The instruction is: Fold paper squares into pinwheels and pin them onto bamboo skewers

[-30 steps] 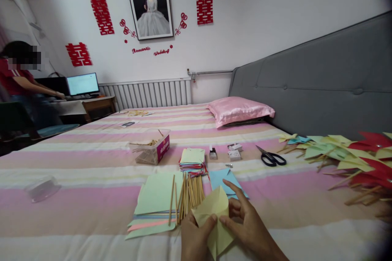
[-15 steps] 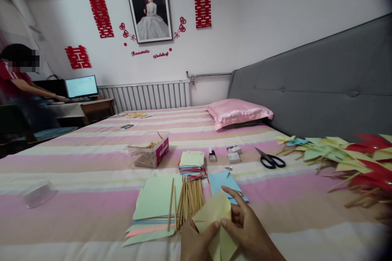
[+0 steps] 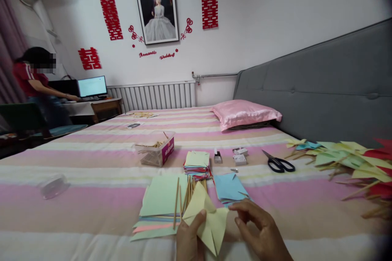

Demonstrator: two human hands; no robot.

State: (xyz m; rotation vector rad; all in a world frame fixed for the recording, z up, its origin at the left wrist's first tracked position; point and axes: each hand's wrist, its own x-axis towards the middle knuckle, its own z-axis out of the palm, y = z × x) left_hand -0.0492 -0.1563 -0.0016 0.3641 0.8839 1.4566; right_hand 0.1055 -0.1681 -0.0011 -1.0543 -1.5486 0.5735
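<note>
My left hand (image 3: 187,241) pinches a pale yellow folded paper sheet (image 3: 206,220) at the bottom centre, thumb on top of it. My right hand (image 3: 260,232) is beside it, fingers curled, its fingertips at the paper's right corner. Just behind the paper lie a bundle of wooden sticks (image 3: 187,193), a stack of large coloured sheets (image 3: 161,204) topped with green, and blue cut sheets (image 3: 229,187). A small stack of coloured squares (image 3: 197,164) sits further back.
Black scissors (image 3: 279,164), small boxes (image 3: 239,155) and a clear box of sticks (image 3: 157,151) lie on the striped bed. Finished paper pinwheels (image 3: 352,161) pile up at the right. A pink pillow (image 3: 245,112) is by the grey headboard. Another person (image 3: 33,85) stands at a desk, far left.
The paper has opened out and lifted, its left point now raised over the sticks. My right hand slid off to the paper's right corner. The view shifted slightly right.
</note>
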